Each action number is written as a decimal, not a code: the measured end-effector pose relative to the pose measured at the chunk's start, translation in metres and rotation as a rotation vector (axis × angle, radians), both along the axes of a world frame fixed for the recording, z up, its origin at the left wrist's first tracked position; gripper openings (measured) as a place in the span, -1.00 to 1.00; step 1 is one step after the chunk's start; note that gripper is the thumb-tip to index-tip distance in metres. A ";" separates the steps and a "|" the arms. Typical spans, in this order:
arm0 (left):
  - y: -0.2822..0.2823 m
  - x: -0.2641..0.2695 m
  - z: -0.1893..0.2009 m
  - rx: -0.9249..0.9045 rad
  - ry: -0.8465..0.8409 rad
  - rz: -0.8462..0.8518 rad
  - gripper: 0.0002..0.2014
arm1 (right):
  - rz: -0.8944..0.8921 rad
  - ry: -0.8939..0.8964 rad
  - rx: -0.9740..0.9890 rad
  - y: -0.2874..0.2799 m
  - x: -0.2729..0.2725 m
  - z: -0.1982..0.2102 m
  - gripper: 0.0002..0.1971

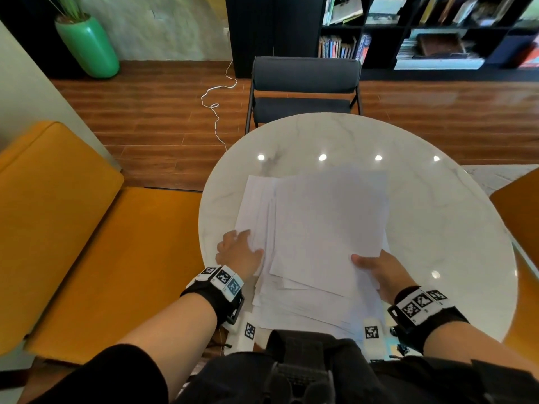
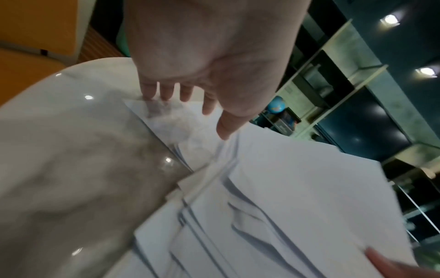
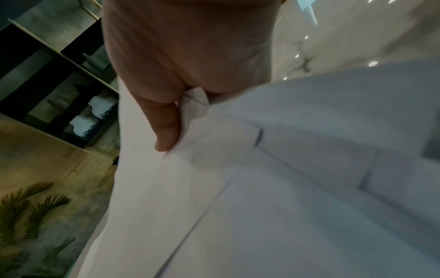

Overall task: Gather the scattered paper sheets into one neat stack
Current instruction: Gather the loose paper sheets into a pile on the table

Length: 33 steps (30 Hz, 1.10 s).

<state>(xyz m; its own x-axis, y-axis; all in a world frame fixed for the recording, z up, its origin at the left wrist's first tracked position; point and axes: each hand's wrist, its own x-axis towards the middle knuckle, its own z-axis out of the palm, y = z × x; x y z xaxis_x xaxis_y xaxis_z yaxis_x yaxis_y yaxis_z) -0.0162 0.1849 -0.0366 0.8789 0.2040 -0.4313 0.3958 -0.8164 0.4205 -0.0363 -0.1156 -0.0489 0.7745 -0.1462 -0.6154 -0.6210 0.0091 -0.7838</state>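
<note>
Between my two hands, the loose pile of white paper sheets [image 1: 309,237] lies fanned on the round white marble counter [image 1: 437,217]. My left hand [image 1: 239,252] rests flat, fingers straight, on the pile's left edge; my right hand [image 1: 379,272] pinches the top sheets' near corner.

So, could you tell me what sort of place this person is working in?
Probably a lounge or reading room, perhaps a home study: a round marble table, a dark bookshelf full of books, an orange sofa and a green floor vase on wood flooring.
</note>
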 end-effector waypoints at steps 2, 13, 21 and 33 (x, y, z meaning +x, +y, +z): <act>0.004 0.004 0.002 -0.047 -0.008 0.148 -0.34 | -0.019 -0.004 -0.042 -0.012 0.000 0.002 -0.70; -0.006 0.021 0.005 -0.565 0.129 0.326 -0.47 | 0.010 0.010 -0.161 -0.040 -0.003 -0.013 -0.62; -0.012 0.016 0.009 -0.338 0.058 0.127 -0.63 | 0.023 0.005 -0.184 -0.042 -0.001 -0.016 -0.61; 0.029 0.051 0.047 -0.427 -0.351 0.476 -0.69 | 0.017 0.020 -0.171 -0.040 -0.002 -0.013 -0.60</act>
